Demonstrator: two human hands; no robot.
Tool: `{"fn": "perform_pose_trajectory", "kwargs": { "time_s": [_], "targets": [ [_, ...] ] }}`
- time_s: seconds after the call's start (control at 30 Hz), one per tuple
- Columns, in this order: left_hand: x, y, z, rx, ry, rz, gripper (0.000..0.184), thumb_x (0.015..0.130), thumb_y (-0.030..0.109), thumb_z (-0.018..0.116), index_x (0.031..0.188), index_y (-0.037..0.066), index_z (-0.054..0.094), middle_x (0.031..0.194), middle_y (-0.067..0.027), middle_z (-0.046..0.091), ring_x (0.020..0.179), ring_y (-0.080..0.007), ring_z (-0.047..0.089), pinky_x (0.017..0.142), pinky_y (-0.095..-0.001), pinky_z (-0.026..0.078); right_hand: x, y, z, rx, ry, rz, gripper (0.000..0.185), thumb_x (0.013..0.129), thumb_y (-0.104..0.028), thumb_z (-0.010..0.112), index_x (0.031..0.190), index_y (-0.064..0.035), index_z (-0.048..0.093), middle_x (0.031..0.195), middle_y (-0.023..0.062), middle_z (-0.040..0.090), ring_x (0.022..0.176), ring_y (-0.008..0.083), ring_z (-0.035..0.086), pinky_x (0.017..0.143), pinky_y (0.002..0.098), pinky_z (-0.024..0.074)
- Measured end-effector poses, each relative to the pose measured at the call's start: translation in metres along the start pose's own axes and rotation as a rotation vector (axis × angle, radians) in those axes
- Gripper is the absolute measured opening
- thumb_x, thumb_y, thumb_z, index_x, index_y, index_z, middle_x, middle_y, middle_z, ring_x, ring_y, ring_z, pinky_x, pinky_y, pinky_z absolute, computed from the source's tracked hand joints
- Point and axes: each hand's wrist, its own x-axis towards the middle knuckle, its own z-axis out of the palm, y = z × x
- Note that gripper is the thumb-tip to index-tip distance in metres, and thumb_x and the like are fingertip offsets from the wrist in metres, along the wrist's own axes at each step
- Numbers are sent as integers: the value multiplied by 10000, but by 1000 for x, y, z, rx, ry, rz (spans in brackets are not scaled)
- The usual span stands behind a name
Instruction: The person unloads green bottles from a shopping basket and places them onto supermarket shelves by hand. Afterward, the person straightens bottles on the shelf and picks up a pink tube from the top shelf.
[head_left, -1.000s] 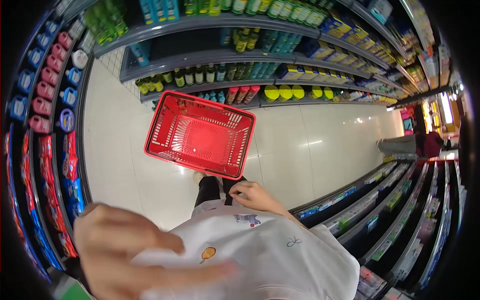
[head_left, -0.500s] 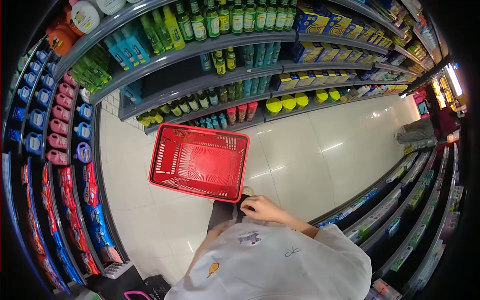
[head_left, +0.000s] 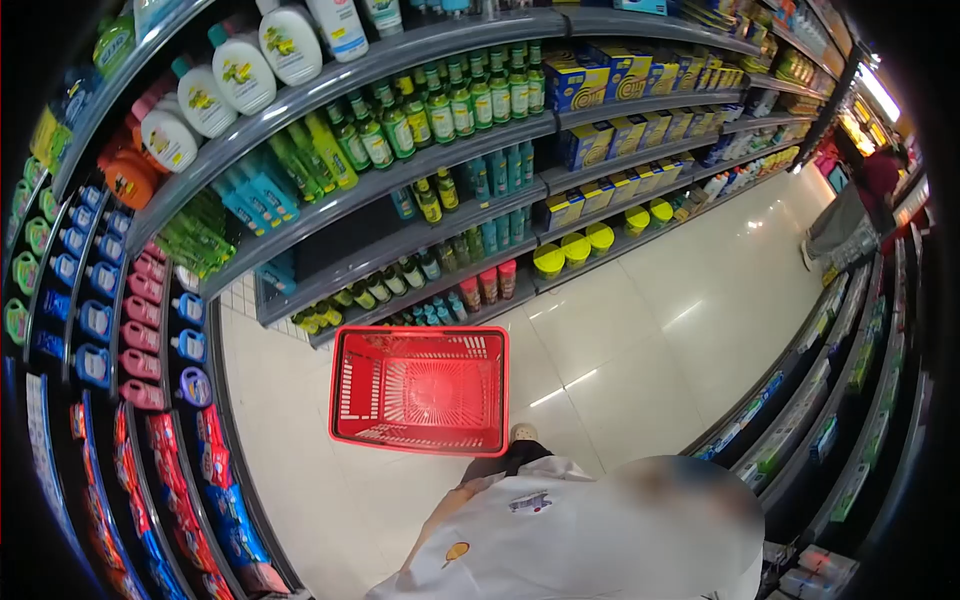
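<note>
A red plastic basket [head_left: 420, 390] with nothing in it stands on the tiled floor, its dark handles lying along the rim. Below it, beside the dark trousers, my left hand [head_left: 482, 485] is low against my body, partly behind the white shirt [head_left: 520, 545]; its fingers cannot be made out. Over the right shoulder lies a round, smeared patch with skin-coloured spots, and my right hand cannot be made out clearly there. Neither hand touches the basket.
Shelves [head_left: 400, 165] of green bottles, white bottles and blue-yellow boxes [head_left: 600, 140] run along the far side. Detergent jugs [head_left: 95, 320] and red and blue bags [head_left: 235, 520] line the left. Low racks [head_left: 800, 430] stand at the right. A person [head_left: 850, 215] is farther down the aisle.
The view has turned, and shelves and basket sit lower in it. My left hand, raised large in front a second ago, is down by my body. My right hand has left my lap.
</note>
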Motion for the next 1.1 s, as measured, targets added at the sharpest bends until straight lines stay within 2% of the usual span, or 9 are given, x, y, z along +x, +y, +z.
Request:
{"fn": "perform_pose_trajectory", "kwargs": {
  "time_s": [0.1,0.2,0.3,0.37,0.43,0.7,0.9,0.97,1.1],
  "targets": [
    [9,8,-19,122,-43,53,530,882,325,526,1327,62,410,1164,-264,564,1064,-404,567,889,-462,465,-19,4,8,129,66,-29,451,757,-353,662,968,46,660,1020,179,650,940,276,614,780,371,486],
    [11,4,-35,188,-45,60,536,885,338,516,1330,64,398,1157,-267,565,1062,-410,565,888,-473,463,41,43,38,-227,125,21,360,729,-294,691,883,31,673,932,167,676,871,265,640,719,357,502],
    [9,-11,-50,247,-37,37,543,887,350,506,1334,66,387,1150,-270,566,1060,-415,564,887,-484,461,16,-7,86,-393,1,242,315,725,-297,676,826,1,688,851,163,684,847,269,658,707,328,518],
    [9,-22,-58,296,-57,1,548,889,359,499,1337,67,379,1145,-272,567,1059,-419,562,887,-491,460,22,-20,104,-429,158,-65,278,735,-268,666,772,6,687,806,158,683,790,257,669,674,357,523],
    [11,-27,-67,331,-98,-30,552,891,367,492,1339,68,371,1141,-273,568,1058,-422,561,886,-498,458,23,-33,105,-409,147,-104,276,746,-264,652,803,6,672,826,161,677,796,269,663,681,372,519],
    [54,-9,-71,362,186,-99,539,895,401,483,1299,51,418,1112,-264,580,1043,-410,568,876,-499,459,71,-44,34,-167,58,-21,287,790,-246,595,927,6,610,906,174,652,819,316,637,709,430,502],
    [89,100,-26,264,414,-273,479,867,415,508,1190,61,503,1072,-233,608,954,-417,610,842,-505,481,178,-55,-91,50,28,-44,310,822,-232,553,1020,6,563,966,184,633,836,352,618,730,474,489],
    [106,160,-13,60,226,-259,536,881,411,469,1269,42,464,1115,-252,576,1039,-401,572,925,-482,431,223,-63,-133,146,4,-54,319,833,-228,539,1051,6,548,986,187,626,842,363,611,737,489,485],
    [150,178,17,184,294,-166,505,874,406,486,1239,56,481,1125,-227,581,1027,-401,583,904,-508,444,298,-91,-182,398,0,-18,331,869,-201,472,1133,-2,492,1024,189,611,838,380,604,706,505,485]
  ]
}}
